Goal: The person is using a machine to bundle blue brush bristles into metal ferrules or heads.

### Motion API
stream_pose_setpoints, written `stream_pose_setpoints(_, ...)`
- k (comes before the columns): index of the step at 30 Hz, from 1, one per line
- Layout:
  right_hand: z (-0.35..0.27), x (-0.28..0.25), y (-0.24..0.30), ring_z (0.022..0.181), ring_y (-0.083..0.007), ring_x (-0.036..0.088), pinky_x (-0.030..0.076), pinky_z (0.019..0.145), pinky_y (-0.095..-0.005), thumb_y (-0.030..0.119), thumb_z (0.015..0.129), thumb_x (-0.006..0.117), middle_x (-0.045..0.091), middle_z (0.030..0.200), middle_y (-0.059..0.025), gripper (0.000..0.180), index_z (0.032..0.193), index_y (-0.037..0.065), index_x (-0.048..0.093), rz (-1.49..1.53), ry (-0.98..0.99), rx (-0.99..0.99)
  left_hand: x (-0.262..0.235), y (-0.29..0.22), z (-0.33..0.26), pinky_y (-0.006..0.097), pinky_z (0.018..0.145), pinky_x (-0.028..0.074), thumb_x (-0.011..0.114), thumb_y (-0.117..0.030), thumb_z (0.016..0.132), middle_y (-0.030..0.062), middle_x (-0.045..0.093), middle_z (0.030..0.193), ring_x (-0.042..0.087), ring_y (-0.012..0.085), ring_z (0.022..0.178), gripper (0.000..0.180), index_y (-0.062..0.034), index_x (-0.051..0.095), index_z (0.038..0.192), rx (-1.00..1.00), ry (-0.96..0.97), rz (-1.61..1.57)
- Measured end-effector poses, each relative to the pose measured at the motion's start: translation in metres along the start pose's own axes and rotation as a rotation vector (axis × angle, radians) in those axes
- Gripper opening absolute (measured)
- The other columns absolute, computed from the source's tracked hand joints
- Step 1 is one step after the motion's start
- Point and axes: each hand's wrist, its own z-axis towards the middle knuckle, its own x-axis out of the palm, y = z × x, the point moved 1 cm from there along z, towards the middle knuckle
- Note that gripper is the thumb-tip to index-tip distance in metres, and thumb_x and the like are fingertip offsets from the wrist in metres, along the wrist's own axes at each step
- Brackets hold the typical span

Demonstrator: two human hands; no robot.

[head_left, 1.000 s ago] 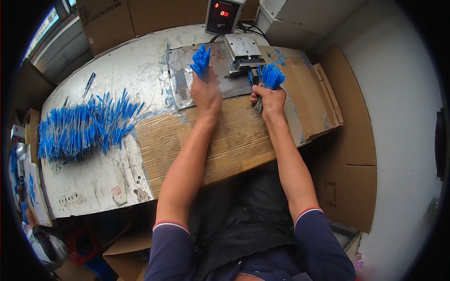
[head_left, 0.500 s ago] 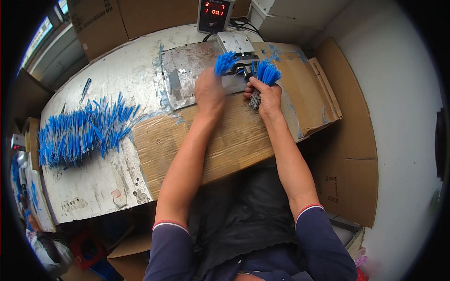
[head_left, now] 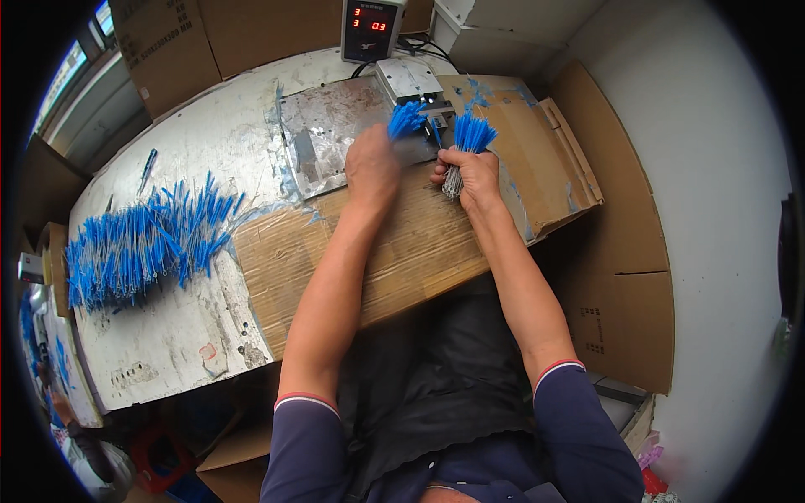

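Observation:
My left hand is closed around a bundle of blue-tipped wires, whose blue ends fan out above the fist. My right hand grips a second bundle of blue-tipped wires; thin grey wire ends hang below its fingers. A single blue-tipped wire stands up from the right thumb and forefinger, apart from that bundle. Just beyond both hands is a small metal bench machine with a dark working head. Motion blurs the left fingers.
A wide pile of blue-tipped wires lies on the worn white table at left, near a pen. A red digital display box stands behind the machine. Cardboard covers the table's front; a carton stands right.
My right hand has drawn back slightly from the machine head, and the single wire in its fingertips now shows clearly. The display readout has changed. The whole view has shifted a little.

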Motion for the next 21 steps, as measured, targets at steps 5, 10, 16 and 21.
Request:
stream_pose_setpoints(5, -0.009, 0.002, 0.0, 0.055, -0.0208, 0.065, 0.06, 0.048, -0.0362, -0.004, 0.079, 0.07, 0.064, 0.072, -0.0128, 0.008, 0.079, -0.005, 0.062, -0.06, 0.021, -0.015, -0.001, 0.001, -0.002, 0.05, 0.076, 0.049, 0.057, 0.0, 0.085, 0.0195, 0.064, 0.09, 0.063, 0.04, 0.086, 0.009, -0.0015, 0.059, 0.094, 0.057, -0.001, 0.069)
stream_pose_setpoints(10, -0.005, 0.001, -0.003, 0.054, -0.0213, 0.064, 0.058, 0.046, -0.0364, -0.005, 0.079, 0.07, 0.063, 0.069, -0.0138, 0.008, 0.077, -0.007, 0.063, -0.104, 0.004, 0.0, 0.001, -0.001, -0.001, 0.05, 0.075, 0.049, 0.058, -0.001, 0.085, 0.0194, 0.065, 0.09, 0.064, 0.0405, 0.086, 0.01, -0.0022, 0.059, 0.094, 0.016, -0.046, 0.139)
stream_pose_setpoints(16, 0.007, 0.016, 0.0, 0.052, -0.0228, 0.063, 0.055, 0.043, -0.0364, -0.007, 0.078, 0.067, 0.062, 0.067, -0.0154, 0.008, 0.073, -0.009, 0.062, -0.16, -0.051, 0.008, -0.006, 0.0, 0.002, 0.05, 0.073, 0.049, 0.059, -0.006, 0.088, 0.018, 0.064, 0.088, 0.063, 0.04, 0.085, 0.004, -0.0035, 0.058, 0.09, -0.159, -0.167, 0.044)
stream_pose_setpoints(21, 0.01, 0.026, 0.004, 0.049, -0.0236, 0.062, 0.054, 0.042, -0.0362, -0.009, 0.076, 0.065, 0.061, 0.064, -0.0159, 0.009, 0.069, -0.008, 0.06, -0.21, -0.117, 0.015, -0.006, 0.0, 0.002, 0.051, 0.074, 0.047, 0.062, -0.006, 0.088, 0.019, 0.064, 0.088, 0.063, 0.041, 0.085, 0.007, -0.0027, 0.058, 0.093, -0.159, -0.191, 0.006)
